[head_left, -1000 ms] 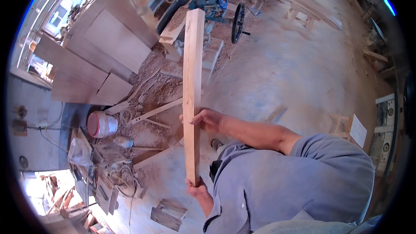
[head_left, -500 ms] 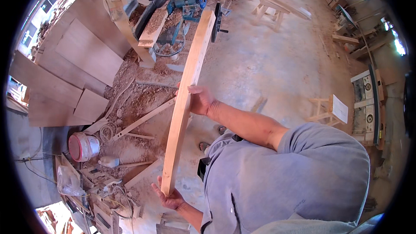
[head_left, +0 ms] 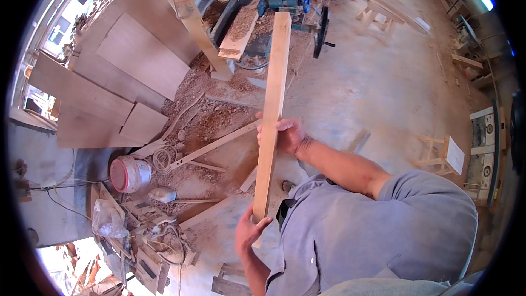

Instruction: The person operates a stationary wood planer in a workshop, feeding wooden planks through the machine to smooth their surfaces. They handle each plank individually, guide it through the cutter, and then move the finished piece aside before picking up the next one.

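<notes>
A long, square-cut wooden beam (head_left: 272, 98) runs up and away in front of me, its far end raised toward the machine. My right hand (head_left: 288, 133) grips it near mid-length from below, with the thumb at the right edge and fingertips showing at the left edge. At the near end my left hand (head_left: 252, 230) is closed on the beam, its thumb across the lower end and its other fingers partly hidden behind the wood. Both forearms are bent in front of my grey shirt.
A blue machine (head_left: 285, 4) with a black handwheel (head_left: 322, 32) stands beyond the beam. Large panels (head_left: 137, 55) lean at the left. A red-and-white bucket (head_left: 130, 174) and offcuts lie on the sawdust-covered floor. A small wooden stool (head_left: 442, 153) stands at the right.
The view has shifted, so the surroundings sit farther right. The beam stands more upright in view. My left hand has turned from palm-up under the near end to gripping its side.
</notes>
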`<act>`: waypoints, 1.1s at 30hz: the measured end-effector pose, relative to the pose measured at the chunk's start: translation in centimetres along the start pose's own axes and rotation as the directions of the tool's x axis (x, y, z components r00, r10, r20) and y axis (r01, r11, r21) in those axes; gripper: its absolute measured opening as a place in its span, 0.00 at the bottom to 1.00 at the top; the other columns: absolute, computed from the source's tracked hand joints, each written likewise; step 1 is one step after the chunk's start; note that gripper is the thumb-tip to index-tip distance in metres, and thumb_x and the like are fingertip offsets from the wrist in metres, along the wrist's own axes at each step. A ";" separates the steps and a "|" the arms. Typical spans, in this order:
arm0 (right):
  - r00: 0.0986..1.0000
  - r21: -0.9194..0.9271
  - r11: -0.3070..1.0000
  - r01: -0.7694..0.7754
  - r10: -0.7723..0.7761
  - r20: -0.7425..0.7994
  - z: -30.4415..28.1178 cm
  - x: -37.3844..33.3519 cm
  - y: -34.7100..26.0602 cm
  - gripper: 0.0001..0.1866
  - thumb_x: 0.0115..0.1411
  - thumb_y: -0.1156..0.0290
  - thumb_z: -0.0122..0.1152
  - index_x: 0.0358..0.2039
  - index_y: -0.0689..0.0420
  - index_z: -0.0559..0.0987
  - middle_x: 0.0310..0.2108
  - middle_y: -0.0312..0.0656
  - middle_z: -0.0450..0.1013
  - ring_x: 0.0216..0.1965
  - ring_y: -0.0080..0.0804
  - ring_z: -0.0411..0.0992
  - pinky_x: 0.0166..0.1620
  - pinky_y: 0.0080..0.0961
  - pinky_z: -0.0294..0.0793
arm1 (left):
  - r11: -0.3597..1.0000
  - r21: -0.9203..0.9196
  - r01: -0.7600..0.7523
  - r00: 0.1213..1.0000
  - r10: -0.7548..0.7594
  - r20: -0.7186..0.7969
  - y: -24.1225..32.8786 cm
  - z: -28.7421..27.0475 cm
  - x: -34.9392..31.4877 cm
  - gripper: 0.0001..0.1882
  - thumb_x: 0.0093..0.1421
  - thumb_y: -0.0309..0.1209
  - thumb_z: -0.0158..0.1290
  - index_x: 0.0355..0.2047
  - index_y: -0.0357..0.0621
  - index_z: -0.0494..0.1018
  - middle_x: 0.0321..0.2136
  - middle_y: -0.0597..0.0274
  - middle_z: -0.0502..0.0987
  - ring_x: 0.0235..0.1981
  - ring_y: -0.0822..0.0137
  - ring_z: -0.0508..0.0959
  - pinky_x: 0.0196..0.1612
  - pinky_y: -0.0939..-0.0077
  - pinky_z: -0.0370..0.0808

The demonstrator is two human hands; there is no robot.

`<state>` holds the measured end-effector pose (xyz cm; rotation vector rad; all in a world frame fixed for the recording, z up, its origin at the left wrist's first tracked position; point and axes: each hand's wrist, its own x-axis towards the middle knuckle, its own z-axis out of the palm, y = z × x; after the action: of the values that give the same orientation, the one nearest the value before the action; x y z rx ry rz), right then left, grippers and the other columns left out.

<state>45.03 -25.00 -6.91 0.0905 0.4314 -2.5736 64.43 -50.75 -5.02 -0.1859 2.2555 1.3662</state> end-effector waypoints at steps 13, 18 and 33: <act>0.944 -0.196 0.925 -0.327 0.329 -0.020 -3.9 16.0 -3.5 0.28 0.58 0.67 0.60 0.59 0.58 0.69 0.47 0.48 0.74 0.55 0.39 0.68 0.55 0.39 0.69 | 0.974 -0.139 0.180 0.880 -0.223 -0.420 6.4 0.2 8.9 0.31 0.46 0.24 0.63 0.54 0.38 0.70 0.35 0.61 0.78 0.34 0.68 0.77 0.40 0.73 0.75; 0.878 0.162 0.974 -0.156 0.212 -0.429 -6.3 24.0 -10.9 0.18 0.62 0.63 0.59 0.47 0.62 0.72 0.42 0.48 0.72 0.43 0.38 0.72 0.44 0.35 0.75 | 0.952 -0.169 0.255 0.788 -0.306 -0.534 8.0 0.3 7.4 0.27 0.44 0.25 0.64 0.47 0.37 0.71 0.33 0.61 0.78 0.32 0.68 0.76 0.38 0.72 0.75; 0.644 -0.100 0.988 0.116 -0.152 -0.750 -8.4 29.4 -15.4 0.09 0.64 0.65 0.60 0.37 0.56 0.75 0.29 0.40 0.77 0.25 0.30 0.77 0.24 0.26 0.78 | 0.945 -0.115 0.306 0.832 -0.323 -0.451 5.7 -1.6 8.8 0.27 0.46 0.25 0.64 0.49 0.37 0.73 0.33 0.57 0.79 0.35 0.67 0.78 0.41 0.71 0.75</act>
<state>11.69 -24.16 -14.81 1.2047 0.8162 -2.5517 54.21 -48.21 -4.07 -0.9515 2.4250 1.2805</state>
